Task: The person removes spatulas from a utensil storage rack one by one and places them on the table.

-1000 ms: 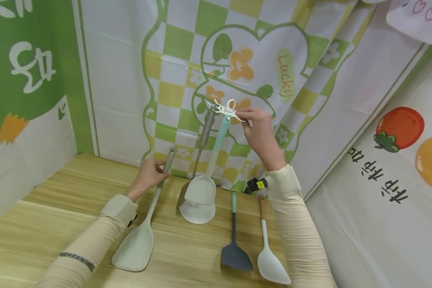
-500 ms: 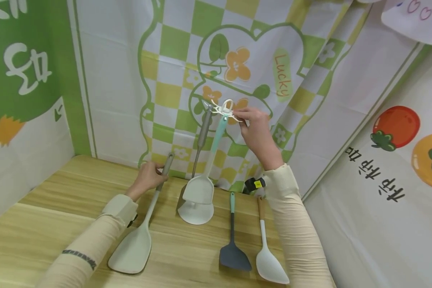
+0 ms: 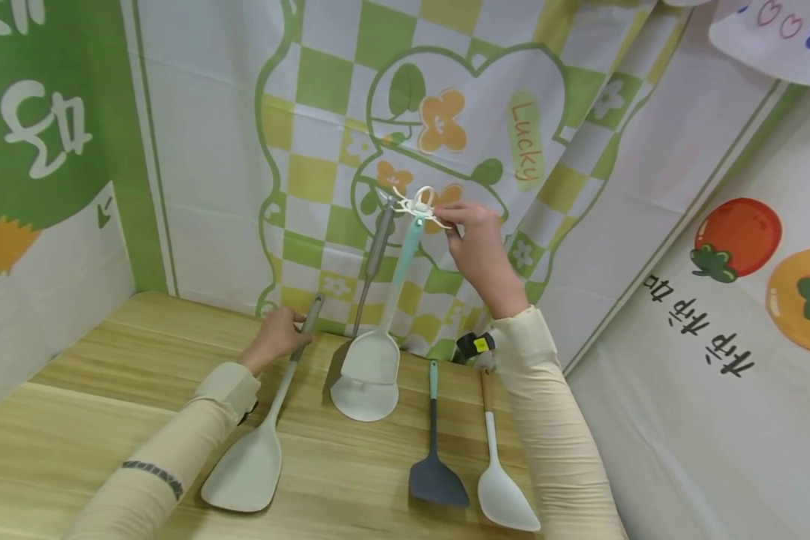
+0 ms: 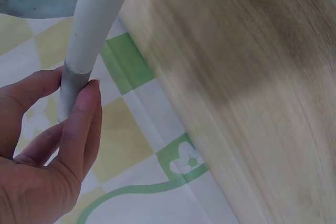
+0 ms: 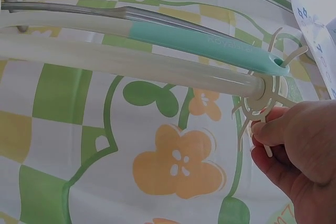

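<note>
My left hand (image 3: 275,339) pinches the grey handle of a long cream spatula (image 3: 246,472). Its broad blade points toward me, low over or on the table; contact is unclear. With thumb and fingers, my right hand (image 3: 478,240) pinches one hook of the white hook wheel (image 5: 261,109) topping a utensil stand. From that wheel hangs a turquoise-handled spatula (image 3: 408,247), its pale blade in front of the stand's round white base (image 3: 366,411). Behind it hangs a grey-handled utensil (image 3: 378,244); its lower end is hidden. The left wrist view shows fingertips around the held handle (image 4: 73,85).
Right of the stand lie a dark grey turner (image 3: 439,480) with a turquoise handle tip and a white spatula (image 3: 506,499) with a wooden handle. The wooden table (image 3: 337,480) meets a checkered cloth (image 3: 324,75) behind. A black strap (image 3: 474,345) shows near my right cuff.
My left hand and the cream spatula's handle have lowered slightly. The right hand keeps its pinch on the hook wheel. The head view has shifted a little.
</note>
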`<state>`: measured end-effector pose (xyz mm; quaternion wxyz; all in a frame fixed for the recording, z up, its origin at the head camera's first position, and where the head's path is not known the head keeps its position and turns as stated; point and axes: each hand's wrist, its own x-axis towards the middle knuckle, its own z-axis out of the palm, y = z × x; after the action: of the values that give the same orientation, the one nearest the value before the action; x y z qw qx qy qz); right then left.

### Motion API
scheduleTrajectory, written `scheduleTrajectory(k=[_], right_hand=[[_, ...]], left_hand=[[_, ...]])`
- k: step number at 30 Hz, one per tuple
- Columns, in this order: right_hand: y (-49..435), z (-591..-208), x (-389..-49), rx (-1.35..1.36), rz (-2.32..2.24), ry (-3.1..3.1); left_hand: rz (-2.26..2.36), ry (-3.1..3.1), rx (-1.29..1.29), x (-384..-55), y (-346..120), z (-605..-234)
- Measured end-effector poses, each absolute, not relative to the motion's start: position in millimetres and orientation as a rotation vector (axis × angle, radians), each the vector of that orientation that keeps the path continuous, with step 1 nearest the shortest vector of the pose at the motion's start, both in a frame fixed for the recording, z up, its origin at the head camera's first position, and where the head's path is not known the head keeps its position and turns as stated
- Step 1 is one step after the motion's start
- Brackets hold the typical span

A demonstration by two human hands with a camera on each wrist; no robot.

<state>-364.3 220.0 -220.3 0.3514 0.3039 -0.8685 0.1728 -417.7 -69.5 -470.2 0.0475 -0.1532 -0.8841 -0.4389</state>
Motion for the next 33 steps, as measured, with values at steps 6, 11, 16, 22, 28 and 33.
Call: scheduleTrajectory(k=[6,11,16,22,28,33], right_hand=[[219.7,-219.3,-362.6,0.78,0.455,-2.254],[219.7,-219.4,-364.1,0.773,0.454,-2.259],[219.7,-218.6,-364.6,0.77,0.452,-2.259],[219.6,-218.1,-363.7,0.772,0.454,-2.252],[219.2,-218.4,-363.7,0.756,0.475,-2.266],[219.6,-218.5,-364.1,0.748,0.479,-2.271]], left_hand=[[-1.272,-2.752,-0.469,-419.6,-70.4,-475.0],[-1.209,-2.844,-0.446,-419.4,-71.5,-478.0],[-1.214,-2.896,-0.435,-420.2,-72.8,-480.4],[-1.267,-2.927,-0.419,-419.6,-73.3,-481.2],[-1.239,-2.968,-0.41,-421.3,-74.5,-484.3],[-1.19,-2.973,-0.423,-426.4,-74.9,-490.0]])
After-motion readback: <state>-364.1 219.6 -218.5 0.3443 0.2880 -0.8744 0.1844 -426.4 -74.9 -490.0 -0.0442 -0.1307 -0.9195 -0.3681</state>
